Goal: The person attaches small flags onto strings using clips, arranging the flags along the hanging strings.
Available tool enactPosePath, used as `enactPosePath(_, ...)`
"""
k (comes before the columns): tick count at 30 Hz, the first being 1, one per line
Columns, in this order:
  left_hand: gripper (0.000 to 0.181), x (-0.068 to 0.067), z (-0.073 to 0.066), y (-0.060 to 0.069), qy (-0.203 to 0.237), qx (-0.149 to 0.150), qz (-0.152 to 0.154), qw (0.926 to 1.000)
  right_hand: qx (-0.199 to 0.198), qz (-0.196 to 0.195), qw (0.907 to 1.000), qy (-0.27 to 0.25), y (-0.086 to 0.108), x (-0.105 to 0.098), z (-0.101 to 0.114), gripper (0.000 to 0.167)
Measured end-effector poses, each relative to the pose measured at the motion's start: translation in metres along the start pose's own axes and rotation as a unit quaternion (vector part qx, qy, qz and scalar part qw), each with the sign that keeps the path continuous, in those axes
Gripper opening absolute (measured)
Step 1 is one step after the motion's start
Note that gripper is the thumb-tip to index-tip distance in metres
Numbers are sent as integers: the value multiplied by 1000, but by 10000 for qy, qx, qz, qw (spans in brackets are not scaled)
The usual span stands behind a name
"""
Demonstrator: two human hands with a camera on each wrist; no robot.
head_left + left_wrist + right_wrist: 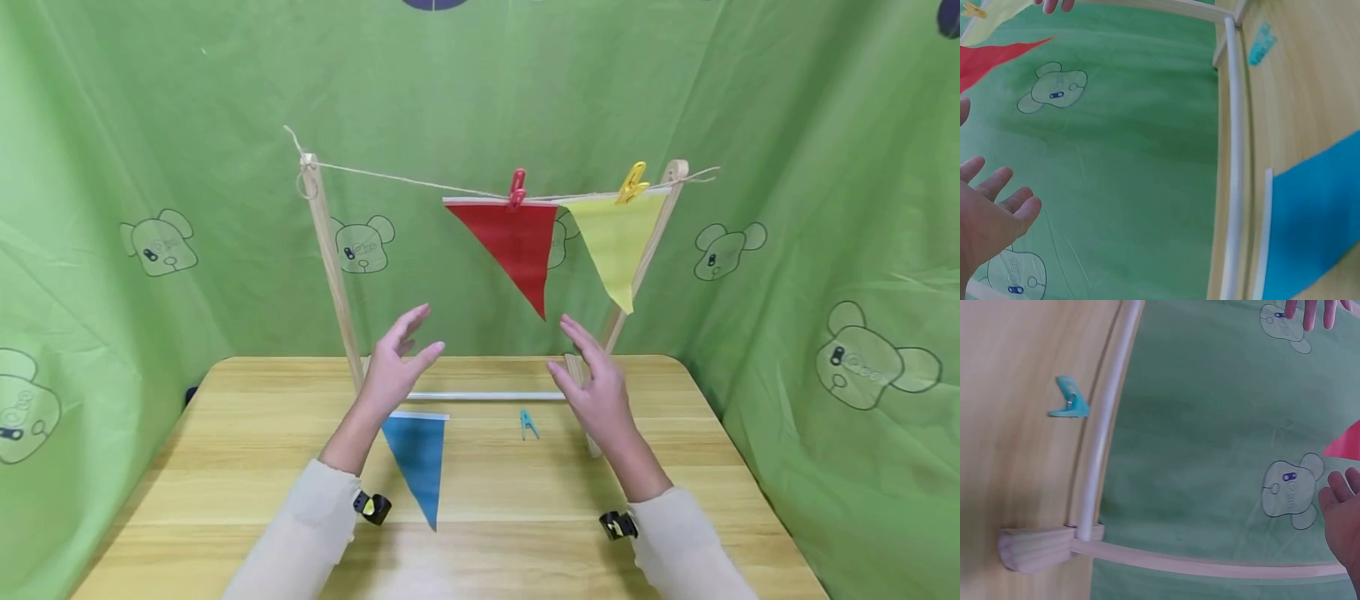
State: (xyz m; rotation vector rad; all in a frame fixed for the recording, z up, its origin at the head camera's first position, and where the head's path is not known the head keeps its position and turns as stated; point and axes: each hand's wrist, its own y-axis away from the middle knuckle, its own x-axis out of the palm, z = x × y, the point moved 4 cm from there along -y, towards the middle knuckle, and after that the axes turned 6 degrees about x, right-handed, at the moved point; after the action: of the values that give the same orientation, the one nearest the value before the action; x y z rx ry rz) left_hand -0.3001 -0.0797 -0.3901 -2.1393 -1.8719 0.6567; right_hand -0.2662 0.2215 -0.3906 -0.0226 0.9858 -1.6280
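Observation:
Both hands hang in the air with fingers spread and nothing in them: the left hand (392, 367) above a blue triangular flag (420, 458), the right hand (598, 387) in front of the stand's right post. Beyond them a red flag (513, 242) hangs from a string (397, 177) by a red clip (517, 189), beside a yellow flag (617, 242) held by a yellow clip (632, 183). A light blue clip (529, 424) lies on the table, also visible in the right wrist view (1070, 400).
Wooden posts (333, 267) stand left and right, joined low down by a white rod (487, 396). The right post's foot (1035, 550) shows in the right wrist view. Green cloth (465, 100) surrounds the wooden table (525, 533) at the back and sides.

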Motion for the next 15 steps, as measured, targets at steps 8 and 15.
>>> enactPosePath(8,71,-2,15,11,-560,-227,204,9980,628,239,9977,115,13,9,-16,65)
enactPosePath(15,71,-1,26,19,-1285,-215,511,9902,984,393,9943,-98,22,19,-33,65)
